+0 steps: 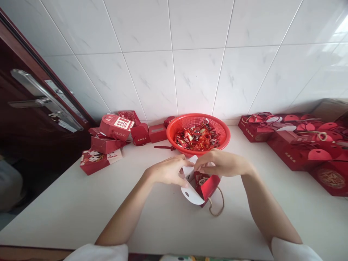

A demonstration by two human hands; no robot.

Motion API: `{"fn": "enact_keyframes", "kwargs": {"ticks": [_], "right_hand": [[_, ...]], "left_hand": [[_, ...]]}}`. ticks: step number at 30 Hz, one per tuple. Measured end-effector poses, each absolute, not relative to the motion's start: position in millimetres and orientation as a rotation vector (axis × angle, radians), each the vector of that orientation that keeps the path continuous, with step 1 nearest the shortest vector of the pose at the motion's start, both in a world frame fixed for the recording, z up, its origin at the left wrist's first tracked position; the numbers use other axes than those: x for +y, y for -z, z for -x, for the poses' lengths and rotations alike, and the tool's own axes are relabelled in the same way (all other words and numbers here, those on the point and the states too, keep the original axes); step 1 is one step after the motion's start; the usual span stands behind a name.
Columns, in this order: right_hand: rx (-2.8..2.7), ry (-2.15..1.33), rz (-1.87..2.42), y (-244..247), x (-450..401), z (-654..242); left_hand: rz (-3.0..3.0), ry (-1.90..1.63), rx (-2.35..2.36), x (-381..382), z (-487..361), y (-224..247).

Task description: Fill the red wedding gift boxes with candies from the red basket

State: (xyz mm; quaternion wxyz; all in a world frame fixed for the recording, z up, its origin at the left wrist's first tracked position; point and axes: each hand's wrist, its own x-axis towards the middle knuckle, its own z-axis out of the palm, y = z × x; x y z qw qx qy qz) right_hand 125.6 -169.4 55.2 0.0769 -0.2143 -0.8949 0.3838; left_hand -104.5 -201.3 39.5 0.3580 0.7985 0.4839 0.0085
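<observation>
A red candy box [210, 189] with white inner sides stands on the table before me, its top unfolded and a twine handle [223, 205] hanging at its right. Red wrapped packets [201, 179] show inside it. My left hand [170, 171] grips the left side of the box by a white rounded flap with a hole, thumb on the flap. Over the opening reaches my right hand [221, 163], its fingers curled and closed at the far edge; whether they pinch a flap or a packet is hidden. Just behind stands a red plastic colander [225, 139] of red wrapped candies [199, 139].
Several red boxes [115, 127] are piled at the left, near the wall and a dark door [27, 108]. Along the right stand rows of red boxes [293, 150] with cord handles. A thin red strip [163, 147] lies beside the colander. The tiled wall [152, 83] bounds the back.
</observation>
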Motion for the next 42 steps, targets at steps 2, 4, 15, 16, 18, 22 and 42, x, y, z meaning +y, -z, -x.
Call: {"fn": "enact_keyframes", "kwargs": {"ticks": [2, 4, 15, 16, 18, 22, 42], "right_hand": [[-2.740, -1.203, 0.607, -54, -175, -128], [-2.821, -1.203, 0.612, -51, -181, -131], [-2.772, -0.990, 0.954, -40, -206, -169], [-2.778, -0.964, 0.984, -39, -207, -168], [-2.783, -0.887, 1.024, -35, -209, -162], [-2.648, -0.704, 1.036, -20, -211, -151], [-1.858, -0.871, 1.010, 60, -219, -168]], "left_hand": [[-2.103, -0.037, 1.235, -204, 103, -41], [-2.125, -0.050, 1.232, -205, 102, -41], [-2.167, -0.090, 1.232, -215, 92, -43], [-2.181, -0.086, 1.220, -216, 90, -44], [-2.199, -0.076, 1.211, -219, 87, -47], [-2.219, -0.063, 1.252, -218, 88, -46], [-2.213, -0.268, 1.130, -201, 79, -26]]}}
